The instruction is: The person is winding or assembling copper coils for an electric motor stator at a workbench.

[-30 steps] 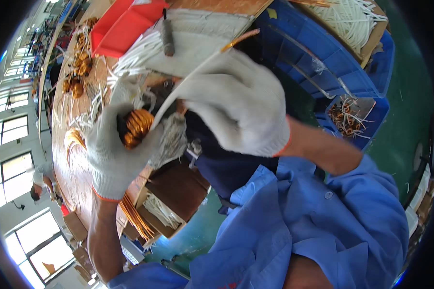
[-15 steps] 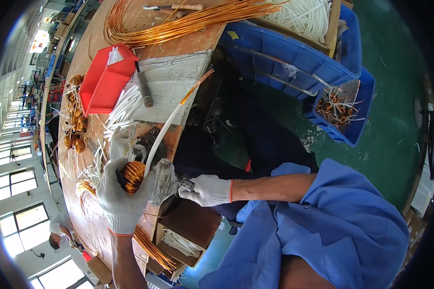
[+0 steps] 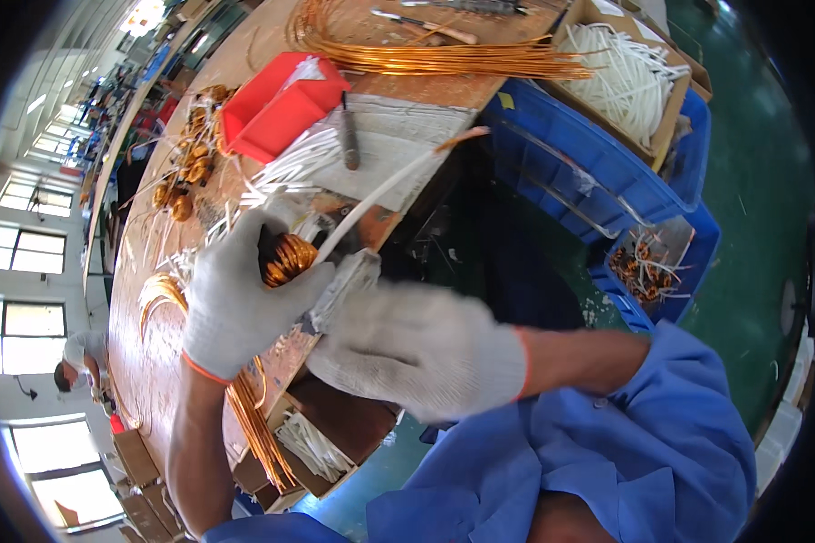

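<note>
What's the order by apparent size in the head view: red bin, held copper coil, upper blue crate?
1. Upper blue crate
2. Red bin
3. Held copper coil, partly hidden by the left hand

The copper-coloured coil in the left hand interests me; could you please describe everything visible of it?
The coil is rounded and shiny, its orange-brown, metallic-looking wire wound in close, thick turns. A dark patch shows at its left; whether core or gap, I cannot tell. A white-sleeved lead appears to rise from its right side, slanting up to a bare copper-coloured tip. The gloved left hand grips it over the bench, hiding part of it.
</note>
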Demonstrator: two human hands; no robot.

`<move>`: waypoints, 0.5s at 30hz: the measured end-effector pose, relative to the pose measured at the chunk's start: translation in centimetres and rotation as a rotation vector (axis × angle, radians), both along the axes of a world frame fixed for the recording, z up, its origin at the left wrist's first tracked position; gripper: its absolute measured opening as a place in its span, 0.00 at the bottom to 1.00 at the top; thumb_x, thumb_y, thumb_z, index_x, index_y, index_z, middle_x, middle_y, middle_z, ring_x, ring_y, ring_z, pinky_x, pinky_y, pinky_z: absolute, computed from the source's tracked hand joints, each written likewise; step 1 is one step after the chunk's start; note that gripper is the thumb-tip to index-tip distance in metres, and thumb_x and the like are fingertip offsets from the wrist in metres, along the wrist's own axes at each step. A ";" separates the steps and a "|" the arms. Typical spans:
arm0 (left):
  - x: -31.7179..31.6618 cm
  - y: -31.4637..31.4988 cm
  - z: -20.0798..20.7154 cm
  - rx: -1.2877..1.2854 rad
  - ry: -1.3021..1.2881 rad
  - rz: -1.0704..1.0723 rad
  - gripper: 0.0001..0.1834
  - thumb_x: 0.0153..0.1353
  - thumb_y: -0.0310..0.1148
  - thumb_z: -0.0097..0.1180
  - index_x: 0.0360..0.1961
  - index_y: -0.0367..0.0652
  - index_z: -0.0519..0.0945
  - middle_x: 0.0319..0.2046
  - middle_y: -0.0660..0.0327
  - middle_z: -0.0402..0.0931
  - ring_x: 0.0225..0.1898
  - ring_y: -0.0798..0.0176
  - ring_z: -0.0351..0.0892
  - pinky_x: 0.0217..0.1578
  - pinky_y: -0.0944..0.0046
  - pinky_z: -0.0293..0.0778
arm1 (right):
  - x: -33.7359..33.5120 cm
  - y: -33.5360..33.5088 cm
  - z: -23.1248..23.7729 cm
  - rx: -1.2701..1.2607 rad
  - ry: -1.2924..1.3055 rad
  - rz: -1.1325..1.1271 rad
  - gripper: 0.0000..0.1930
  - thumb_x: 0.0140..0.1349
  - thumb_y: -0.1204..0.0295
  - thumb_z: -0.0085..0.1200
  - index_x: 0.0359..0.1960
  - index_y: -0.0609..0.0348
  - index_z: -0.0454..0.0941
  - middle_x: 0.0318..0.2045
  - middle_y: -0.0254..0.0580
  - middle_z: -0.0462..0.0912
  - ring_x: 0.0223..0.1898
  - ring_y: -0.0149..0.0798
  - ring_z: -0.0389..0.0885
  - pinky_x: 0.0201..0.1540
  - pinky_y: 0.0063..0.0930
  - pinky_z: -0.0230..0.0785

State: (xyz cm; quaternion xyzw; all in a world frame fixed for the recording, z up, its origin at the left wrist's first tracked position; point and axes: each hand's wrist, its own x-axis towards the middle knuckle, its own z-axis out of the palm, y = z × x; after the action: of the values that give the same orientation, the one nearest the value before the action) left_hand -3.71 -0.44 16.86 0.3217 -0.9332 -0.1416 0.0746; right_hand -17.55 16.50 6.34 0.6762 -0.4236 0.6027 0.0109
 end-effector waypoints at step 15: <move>1.2 5.4 2.7 -0.492 -0.076 -0.291 0.41 0.53 0.48 0.82 0.63 0.37 0.80 0.47 0.48 0.82 0.49 0.41 0.85 0.54 0.46 0.80 | -5.8 -6.3 2.0 0.121 0.545 -0.133 0.35 0.51 0.52 0.76 0.55 0.62 0.78 0.33 0.46 0.86 0.29 0.51 0.89 0.29 0.45 0.78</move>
State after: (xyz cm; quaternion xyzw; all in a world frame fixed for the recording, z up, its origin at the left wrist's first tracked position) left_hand -2.54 4.98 19.53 0.1615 -0.9780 0.0919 0.0944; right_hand -23.38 10.21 8.33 0.7832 -0.4839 0.3704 0.1234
